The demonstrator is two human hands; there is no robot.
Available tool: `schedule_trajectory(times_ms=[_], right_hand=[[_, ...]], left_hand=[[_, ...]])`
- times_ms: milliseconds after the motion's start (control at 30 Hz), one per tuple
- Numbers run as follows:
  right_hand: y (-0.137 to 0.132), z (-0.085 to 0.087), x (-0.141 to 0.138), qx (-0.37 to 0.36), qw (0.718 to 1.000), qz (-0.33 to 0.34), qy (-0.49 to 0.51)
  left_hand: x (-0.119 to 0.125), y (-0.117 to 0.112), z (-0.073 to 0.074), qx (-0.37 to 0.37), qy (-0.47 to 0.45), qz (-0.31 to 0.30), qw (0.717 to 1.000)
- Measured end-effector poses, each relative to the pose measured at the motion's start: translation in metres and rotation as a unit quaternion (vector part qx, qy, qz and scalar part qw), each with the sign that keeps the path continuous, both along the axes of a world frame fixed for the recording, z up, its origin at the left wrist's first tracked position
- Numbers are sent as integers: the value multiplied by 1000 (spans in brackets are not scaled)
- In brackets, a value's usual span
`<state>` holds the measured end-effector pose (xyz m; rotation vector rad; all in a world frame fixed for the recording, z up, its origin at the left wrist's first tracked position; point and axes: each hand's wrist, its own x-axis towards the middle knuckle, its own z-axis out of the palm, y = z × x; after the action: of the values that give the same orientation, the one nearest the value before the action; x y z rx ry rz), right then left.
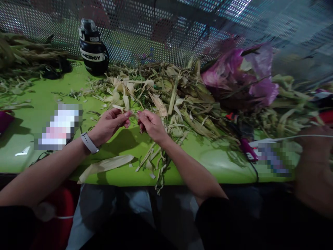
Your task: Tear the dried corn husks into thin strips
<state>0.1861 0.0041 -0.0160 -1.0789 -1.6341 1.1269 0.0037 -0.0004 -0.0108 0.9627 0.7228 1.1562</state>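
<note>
Left hand [111,122] and right hand [153,126] are pinching closed, contents indiscernible. A pale husk [126,102], just beyond the left fingers [127,114], is pointing lengthwise toward the far edge of the table [122,140].

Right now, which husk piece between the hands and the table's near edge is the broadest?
The long, pale husk on the near side of the left hand; the husk shreds to its right are narrower.
</note>
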Motion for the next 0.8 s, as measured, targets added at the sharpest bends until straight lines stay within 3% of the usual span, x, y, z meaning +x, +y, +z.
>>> schedule_trajectory(times_ms=[133,233,333,500,800], right_hand=[[-1,4,-1,-93,994,16,47],[-6,6,-6,-126,988,82,46],[-10,3,-14,-145,979,121,80],[-9,-6,-21,-170,968,107,152],[-4,-3,-11,-176,962,177,107]], left_hand=[[2,0,-3,38,3,53,998],[2,0,-6,40,16,52,998],[3,-1,-9,40,21,21,999],[5,-4,-9,33,23,15,999],[2,-1,-6,50,48,8,998]])
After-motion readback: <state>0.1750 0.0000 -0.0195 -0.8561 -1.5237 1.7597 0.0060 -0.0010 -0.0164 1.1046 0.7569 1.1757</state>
